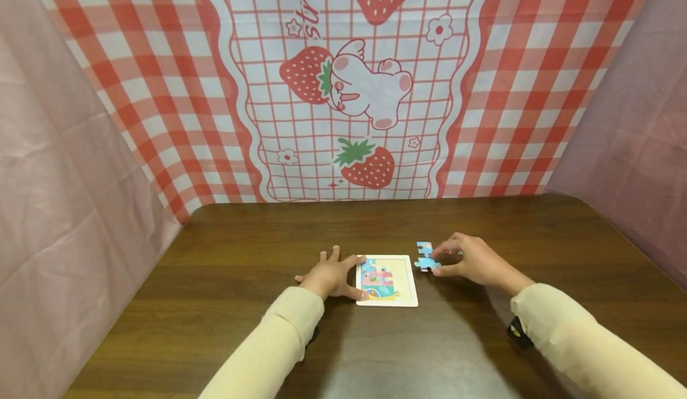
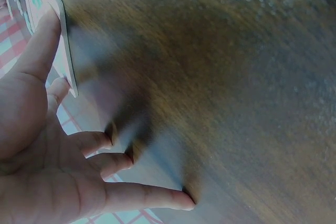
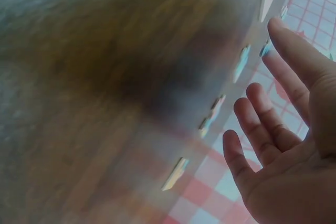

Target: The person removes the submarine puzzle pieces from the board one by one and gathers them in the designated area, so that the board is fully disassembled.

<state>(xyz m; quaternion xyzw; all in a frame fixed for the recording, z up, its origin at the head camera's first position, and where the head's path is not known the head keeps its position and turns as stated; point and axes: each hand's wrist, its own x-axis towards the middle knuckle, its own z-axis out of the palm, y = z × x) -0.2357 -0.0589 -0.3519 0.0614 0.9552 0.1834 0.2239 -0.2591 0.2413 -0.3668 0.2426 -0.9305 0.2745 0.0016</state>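
Left hand (image 1: 330,277) is laid flat on the brown worktop (image 1: 241,280), palm down, at the left edge of the white puzzle tray (image 1: 412,294). The fingers are spread and straight; the thumb is set against the tray's near-left corner. Left wrist view: the thumb is seen pressed along the tray (image 2: 50,3) edge, and the other fingertips (image 2: 178,199) are touching the wood. Nothing is grasped; the grip is released.

Right hand (image 1: 472,262) is placed just right of the tray, wrist low, forearm angled in from the lower right. Its fingertips are resting on a blue puzzle piece (image 1: 427,263) lying on the worktop, touching the tray's right edge near the far corner. A second blue piece (image 1: 424,247) lies just beyond it, apart from the tray. Right wrist view is blurred: the right hand (image 3: 286,145) is seen with fingers extended and relaxed, palm exposed, and several loose pieces (image 3: 211,115) are spotted on the wood near the fingertips. Whether the piece is pinched or only touched can't be told from the head view; the wrist view shows straight fingers, so the grip is read as released.

The tray is partly filled: assembled pieces are sitting in its left half. Both arms are covered by cream sleeves (image 1: 279,339). A red-checked strawberry cloth (image 1: 343,89) is hung behind the worktop.
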